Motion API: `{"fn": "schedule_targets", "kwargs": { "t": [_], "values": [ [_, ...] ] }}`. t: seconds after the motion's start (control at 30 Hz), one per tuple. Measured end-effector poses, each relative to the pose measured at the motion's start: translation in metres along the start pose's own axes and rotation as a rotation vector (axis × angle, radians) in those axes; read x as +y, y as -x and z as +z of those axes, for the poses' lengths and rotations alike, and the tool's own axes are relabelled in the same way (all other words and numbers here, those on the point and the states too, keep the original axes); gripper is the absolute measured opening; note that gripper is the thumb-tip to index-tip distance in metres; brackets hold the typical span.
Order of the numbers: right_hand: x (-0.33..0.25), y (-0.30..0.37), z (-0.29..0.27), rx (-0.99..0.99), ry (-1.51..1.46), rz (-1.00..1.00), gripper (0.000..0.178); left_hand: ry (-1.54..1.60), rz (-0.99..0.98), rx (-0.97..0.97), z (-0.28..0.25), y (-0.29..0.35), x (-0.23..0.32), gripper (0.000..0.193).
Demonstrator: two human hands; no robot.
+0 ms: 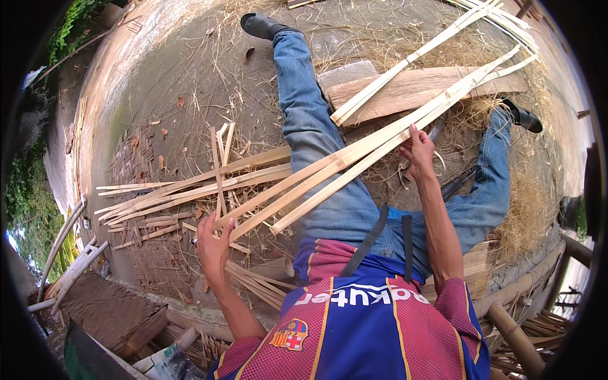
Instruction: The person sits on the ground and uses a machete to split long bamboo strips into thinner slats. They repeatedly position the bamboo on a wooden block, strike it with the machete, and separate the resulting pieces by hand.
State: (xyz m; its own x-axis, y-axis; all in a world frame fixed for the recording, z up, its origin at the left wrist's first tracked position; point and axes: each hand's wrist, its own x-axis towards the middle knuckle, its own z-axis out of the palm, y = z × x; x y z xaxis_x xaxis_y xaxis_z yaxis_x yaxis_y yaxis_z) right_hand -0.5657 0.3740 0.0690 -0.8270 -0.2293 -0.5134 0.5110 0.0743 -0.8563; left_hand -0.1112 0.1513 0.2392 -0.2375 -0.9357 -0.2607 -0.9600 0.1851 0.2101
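Several long, pale split bamboo strips [329, 166] lie slantwise across my left thigh, running from lower left to upper right. My left hand [213, 244] pinches their near ends between thumb and fingers. Farther along, my right hand [419, 151] grips the same strips from below, fingers curled at their edge. Their far ends reach over a curved wooden plank [424, 92] on the ground between my legs. Another pair of pale strips [392, 75] rests across that plank. A dark, slim object [457, 183] lies by my right leg, partly hidden; its kind is unclear.
Bundles of bamboo strips [202, 187] lie on the ground to the left, near pieces of woven matting [134, 152]. Fine shavings [522, 215] pile up at the right. Bamboo poles [516, 342] stand at lower right, and pale sticks [76, 272] lean at the left edge.
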Motion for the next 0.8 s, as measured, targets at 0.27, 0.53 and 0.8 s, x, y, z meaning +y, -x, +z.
{"fn": "schedule_targets", "kwargs": {
  "t": [0.27,0.53,0.8],
  "values": [
    [-0.002,0.034,0.026,-0.201,-0.115,-0.020,0.028,0.882,-0.268,-0.095,0.052,-0.034,-0.086,0.048],
    [-0.013,-0.024,-0.015,-0.073,-0.165,-0.084,0.025,1.269,0.022,-0.321,0.104,-0.032,0.034,0.033],
    [-0.061,-0.042,-0.037,-0.022,-0.062,-0.076,0.041,1.383,0.030,-0.979,0.112,-0.033,0.131,0.042]
  ]
}}
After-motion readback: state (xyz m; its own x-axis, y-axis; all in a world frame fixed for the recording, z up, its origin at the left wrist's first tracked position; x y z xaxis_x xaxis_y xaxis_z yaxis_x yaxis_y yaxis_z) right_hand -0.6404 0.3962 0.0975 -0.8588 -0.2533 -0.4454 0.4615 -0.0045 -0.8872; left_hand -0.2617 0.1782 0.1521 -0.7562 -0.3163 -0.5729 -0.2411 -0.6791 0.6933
